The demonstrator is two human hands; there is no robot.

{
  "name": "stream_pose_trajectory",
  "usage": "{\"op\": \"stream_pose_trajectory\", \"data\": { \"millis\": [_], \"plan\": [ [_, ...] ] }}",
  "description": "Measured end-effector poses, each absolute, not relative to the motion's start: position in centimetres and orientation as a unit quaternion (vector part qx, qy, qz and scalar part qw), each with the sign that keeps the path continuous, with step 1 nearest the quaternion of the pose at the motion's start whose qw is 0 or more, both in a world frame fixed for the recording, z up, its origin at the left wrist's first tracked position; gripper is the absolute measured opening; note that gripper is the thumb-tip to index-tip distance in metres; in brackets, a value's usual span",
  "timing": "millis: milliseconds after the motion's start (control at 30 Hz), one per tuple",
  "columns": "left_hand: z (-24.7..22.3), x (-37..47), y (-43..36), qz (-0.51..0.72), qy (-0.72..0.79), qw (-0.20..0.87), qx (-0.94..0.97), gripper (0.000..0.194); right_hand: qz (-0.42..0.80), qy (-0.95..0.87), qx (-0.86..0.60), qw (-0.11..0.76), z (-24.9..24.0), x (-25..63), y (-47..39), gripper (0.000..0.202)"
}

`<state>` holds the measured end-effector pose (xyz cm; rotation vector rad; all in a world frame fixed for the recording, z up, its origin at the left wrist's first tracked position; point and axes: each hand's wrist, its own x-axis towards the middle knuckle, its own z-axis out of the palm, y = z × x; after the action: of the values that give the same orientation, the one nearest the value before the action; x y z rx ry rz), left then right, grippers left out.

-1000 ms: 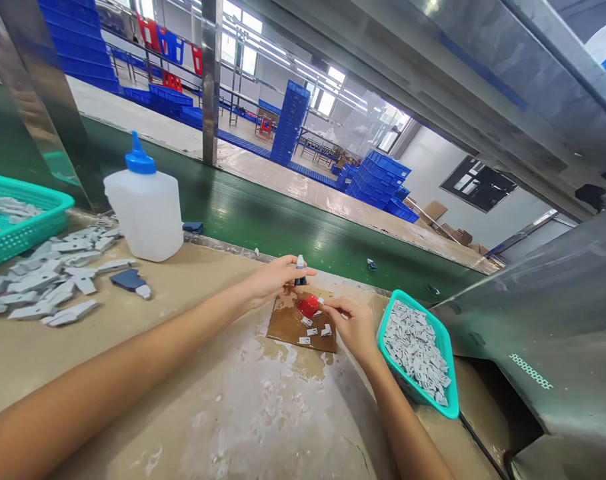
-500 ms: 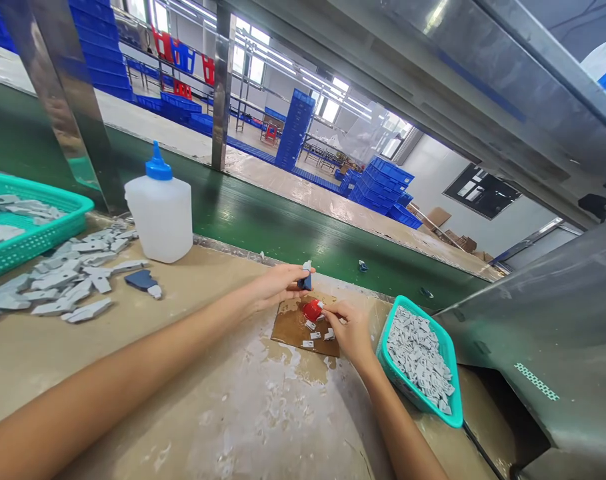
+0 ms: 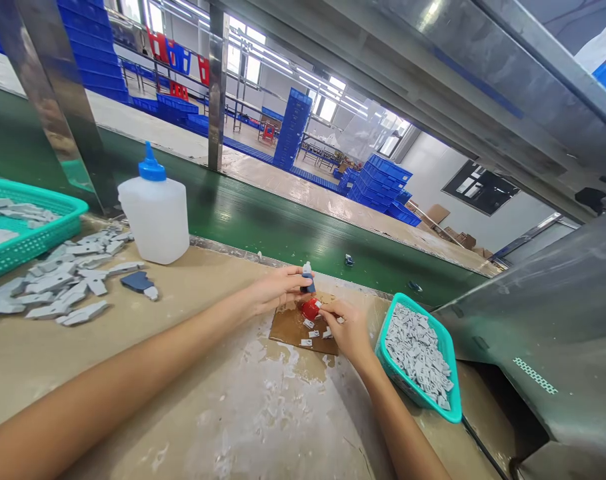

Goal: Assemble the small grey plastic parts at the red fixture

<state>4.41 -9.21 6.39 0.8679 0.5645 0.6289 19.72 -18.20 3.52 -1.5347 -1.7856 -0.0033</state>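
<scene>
My left hand (image 3: pixel 277 291) has its fingers closed around a dark blue plastic part (image 3: pixel 308 285) with a light grey tip, held upright above the far edge of a brown board (image 3: pixel 284 328). Just below it, my right hand (image 3: pixel 351 331) pinches a small light grey piece (image 3: pixel 318 304) against a red, rounded object (image 3: pixel 309 309) on the board. Whether that piece touches the red surface I cannot tell. Several small grey pieces (image 3: pixel 313 334) lie loose on the wet-looking board.
On the right stands a green basket (image 3: pixel 457 393) full of small grey pieces. To the left are a white squeeze bottle (image 3: pixel 155 217), a pile of grey parts (image 3: pixel 57 277), a blue part (image 3: pixel 139 283) and another green basket (image 3: pixel 37 243). A green conveyor belt (image 3: pixel 263 223) runs behind, carrying small parts.
The small parts on the conveyor have shifted left. The part in my left hand has turned slightly. My right hand stays at the red object, and the view has shifted a little.
</scene>
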Motion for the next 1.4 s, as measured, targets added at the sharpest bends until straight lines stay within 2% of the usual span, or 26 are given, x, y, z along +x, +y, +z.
{"op": "stream_pose_trajectory", "data": {
  "millis": [133, 267, 367, 733, 933, 1100, 1167, 1233, 1267, 1333, 1400],
  "plan": [
    [6.6, 4.4, -9.5, 0.280, 0.294, 0.817, 0.410, 0.018, 0.037, -0.632, -0.627, 0.453, 4.7, 19.5, -18.6, 0.011],
    [6.5, 4.3, -9.7, 0.260, 0.259, 0.820, 0.439, 0.027, 0.158, -0.520, -0.617, 0.569, 5.9, 19.0, -18.7, 0.010],
    [6.3, 4.3, -9.7, 0.243, 0.243, 0.824, 0.450, 0.031, 0.205, -0.496, -0.591, 0.602, 6.3, 18.7, -18.7, 0.014],
    [6.3, 4.4, -10.0, 0.228, 0.229, 0.830, 0.454, 0.030, 0.186, -0.591, -0.567, 0.542, 5.8, 18.5, -19.0, 0.011],
    [6.9, 4.7, -11.4, 0.263, 0.263, 0.808, 0.457, 0.031, 0.116, -0.639, -0.549, 0.526, 5.9, 18.4, -19.2, 0.010],
    [7.3, 5.3, -11.8, 0.306, 0.280, 0.771, 0.483, 0.026, 0.061, -0.685, -0.561, 0.461, 7.4, 18.3, -19.8, 0.017],
    [7.5, 5.0, -10.7, 0.334, 0.307, 0.699, 0.552, 0.026, 0.028, -0.666, -0.588, 0.459, 8.5, 20.0, -20.0, 0.020],
    [7.6, 4.0, -8.5, 0.358, 0.349, 0.544, 0.674, 0.035, -0.023, -0.619, -0.640, 0.454, 9.5, 23.0, -20.4, 0.023],
    [7.6, 3.4, -7.1, 0.356, 0.373, 0.439, 0.736, 0.043, -0.048, -0.598, -0.678, 0.426, 9.6, 24.9, -20.7, 0.024],
    [7.3, 2.2, -3.9, 0.279, 0.432, 0.238, 0.824, 0.060, -0.076, -0.576, -0.759, 0.294, 9.3, 28.5, -21.7, 0.028],
    [6.6, 1.4, -0.9, 0.180, 0.483, 0.128, 0.847, 0.070, -0.055, -0.577, -0.801, 0.150, 8.2, 31.3, -22.6, 0.029]
  ]
}}
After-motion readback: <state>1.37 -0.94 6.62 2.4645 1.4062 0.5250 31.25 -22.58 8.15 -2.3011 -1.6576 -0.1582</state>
